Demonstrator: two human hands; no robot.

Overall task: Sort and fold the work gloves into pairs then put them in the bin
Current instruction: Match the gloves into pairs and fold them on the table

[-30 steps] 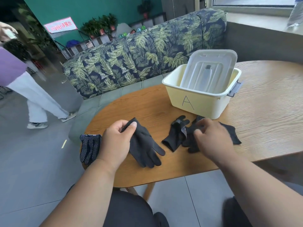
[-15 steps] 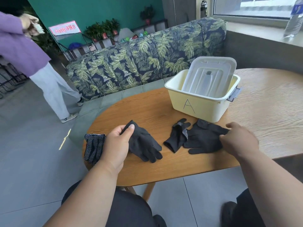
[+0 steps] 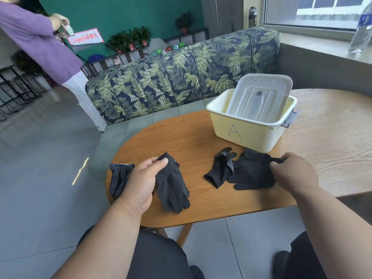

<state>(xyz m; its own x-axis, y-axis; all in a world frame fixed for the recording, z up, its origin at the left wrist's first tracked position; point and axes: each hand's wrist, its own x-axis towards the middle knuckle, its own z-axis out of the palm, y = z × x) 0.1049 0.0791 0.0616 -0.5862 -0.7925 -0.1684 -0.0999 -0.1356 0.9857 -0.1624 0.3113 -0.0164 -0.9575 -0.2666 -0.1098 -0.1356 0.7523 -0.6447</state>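
Observation:
Several black work gloves lie on the wooden table (image 3: 197, 137). My left hand (image 3: 144, 183) grips the cuff of a plain dark glove (image 3: 173, 187) whose fingers point toward me. A white-dotted glove (image 3: 118, 178) hangs over the table's left edge beside that hand. My right hand (image 3: 293, 173) pinches the cuff end of a flat black glove (image 3: 252, 171). A crumpled dotted glove (image 3: 221, 168) lies just left of it. The pale yellow bin (image 3: 247, 131), marked A, stands behind them.
A translucent lid (image 3: 259, 95) leans inside the bin. A leaf-patterned sofa (image 3: 181, 73) runs behind the table. A person in a purple top (image 3: 38, 43) stands at the far left. A water bottle (image 3: 361, 31) stands on the window ledge.
My right hand has slid right off the glove pile to the black glove's cuff, spreading that glove flat. My left hand keeps its hold. The person at left has come closer.

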